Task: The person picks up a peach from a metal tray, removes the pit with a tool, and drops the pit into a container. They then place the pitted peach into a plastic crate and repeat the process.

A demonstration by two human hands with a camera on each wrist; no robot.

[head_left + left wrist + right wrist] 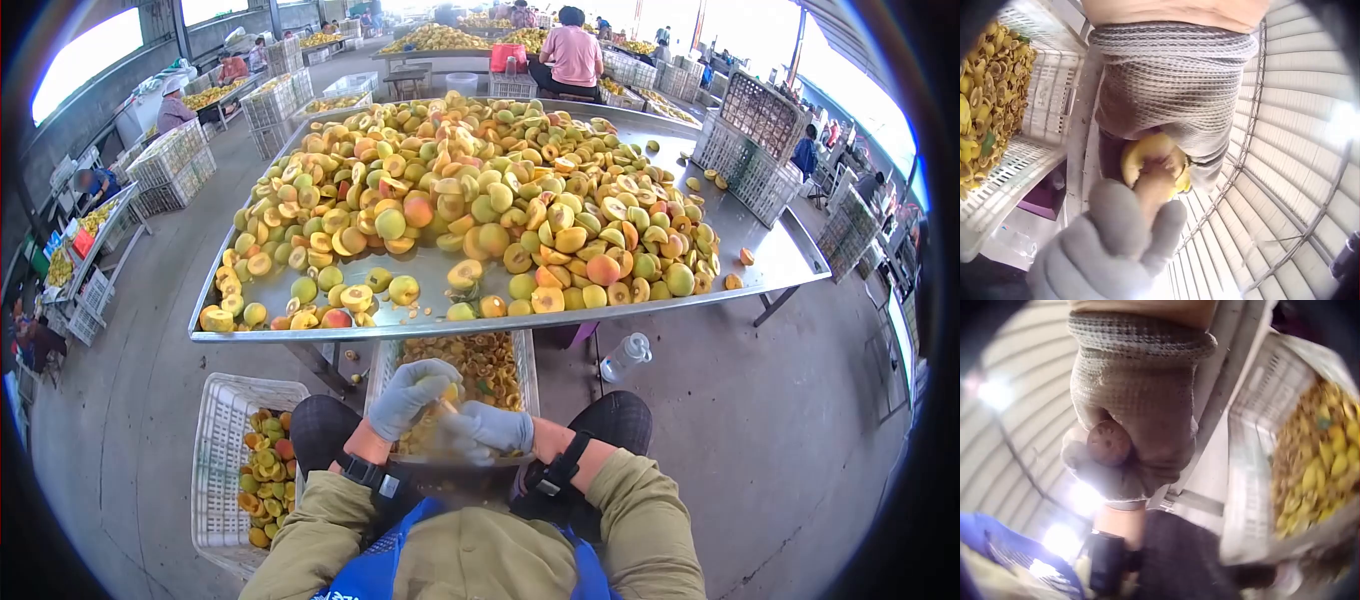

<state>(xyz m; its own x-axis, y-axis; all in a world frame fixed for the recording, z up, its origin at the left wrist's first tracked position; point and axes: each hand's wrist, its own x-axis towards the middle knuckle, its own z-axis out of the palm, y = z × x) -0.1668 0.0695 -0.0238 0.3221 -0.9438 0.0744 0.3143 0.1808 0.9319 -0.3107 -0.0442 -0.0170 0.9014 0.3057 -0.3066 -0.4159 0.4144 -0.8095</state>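
In the head view both hands wear grey gloves and meet over a crate (530, 385) of fruit pieces. My left hand (405, 398) holds a yellow peach (1136, 161), its fingers wrapped around the fruit. My right hand (490, 430), blurred, grips a tool with a wooden handle (1152, 195). The handle's round brown end (1109, 442) pokes out of the fist in the right wrist view. The tool's front end overlaps the peach's open side in the left wrist view; its tip is hidden there.
A metal table (750, 245) in front bears a large heap of cut peaches (450, 190). On the floor at left stands a white crate (215, 470) with peach halves. A clear plastic bottle (626, 357) is under the table's front edge. Other people work at tables farther off.
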